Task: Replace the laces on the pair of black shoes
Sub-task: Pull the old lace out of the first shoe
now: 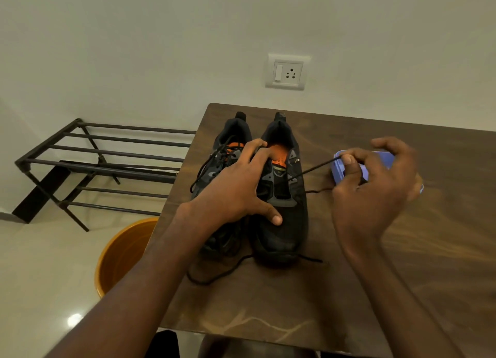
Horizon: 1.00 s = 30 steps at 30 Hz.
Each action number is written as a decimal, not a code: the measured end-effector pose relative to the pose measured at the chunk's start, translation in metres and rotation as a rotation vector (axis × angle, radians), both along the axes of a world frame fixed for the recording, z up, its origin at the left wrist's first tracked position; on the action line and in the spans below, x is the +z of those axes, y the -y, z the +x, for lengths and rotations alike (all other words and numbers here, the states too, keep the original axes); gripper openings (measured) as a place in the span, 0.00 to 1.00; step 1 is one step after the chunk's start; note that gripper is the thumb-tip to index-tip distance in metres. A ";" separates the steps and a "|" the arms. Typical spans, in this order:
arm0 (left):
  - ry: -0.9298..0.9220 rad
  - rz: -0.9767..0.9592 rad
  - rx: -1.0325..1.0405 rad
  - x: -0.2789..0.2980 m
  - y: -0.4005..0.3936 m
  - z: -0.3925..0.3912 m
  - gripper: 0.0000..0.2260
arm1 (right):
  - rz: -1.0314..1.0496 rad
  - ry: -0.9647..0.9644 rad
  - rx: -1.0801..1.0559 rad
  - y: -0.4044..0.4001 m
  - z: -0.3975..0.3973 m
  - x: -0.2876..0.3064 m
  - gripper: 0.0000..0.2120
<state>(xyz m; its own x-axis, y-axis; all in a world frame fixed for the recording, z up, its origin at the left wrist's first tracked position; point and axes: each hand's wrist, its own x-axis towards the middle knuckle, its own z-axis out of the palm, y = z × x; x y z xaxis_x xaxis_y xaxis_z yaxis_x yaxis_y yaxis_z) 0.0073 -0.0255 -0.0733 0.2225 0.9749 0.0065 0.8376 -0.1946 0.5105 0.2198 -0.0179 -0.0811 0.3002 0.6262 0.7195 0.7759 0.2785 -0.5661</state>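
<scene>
Two black shoes stand side by side on the brown wooden counter (349, 250), toes toward the person: the left shoe (214, 175), still laced, and the right shoe (284, 223), its orange insole showing. Left hand (236, 191): spread over both shoes, fingers at the right shoe's opening, thumb on its toe section, grip not closed round anything; it hides much of the left shoe. Right hand (375, 188): grip pinching a black lace (311, 169) drawn taut from an upper eyelet of the right shoe. Loose lace (214, 277): curled on the counter before the toes. Blue box (341, 167): on the counter just behind the right hand, largely covered by it. Orange bucket (120, 258): on the floor, left of the counter. Black shoe rack (107, 164): beyond the bucket, against the wall. Wall socket (286, 72): above the counter.
</scene>
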 end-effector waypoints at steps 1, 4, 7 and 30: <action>-0.001 -0.001 0.002 0.000 0.000 0.000 0.57 | -0.022 0.081 0.001 0.001 -0.001 0.002 0.08; -0.008 0.009 0.002 0.000 0.000 0.000 0.57 | -0.197 0.379 0.157 0.006 -0.019 -0.005 0.16; -0.029 0.028 -0.007 0.000 0.001 0.000 0.57 | -0.393 0.458 0.372 0.004 -0.035 -0.019 0.07; -0.175 0.188 -0.088 0.002 0.009 0.012 0.20 | -0.649 0.190 0.219 -0.002 0.005 -0.007 0.22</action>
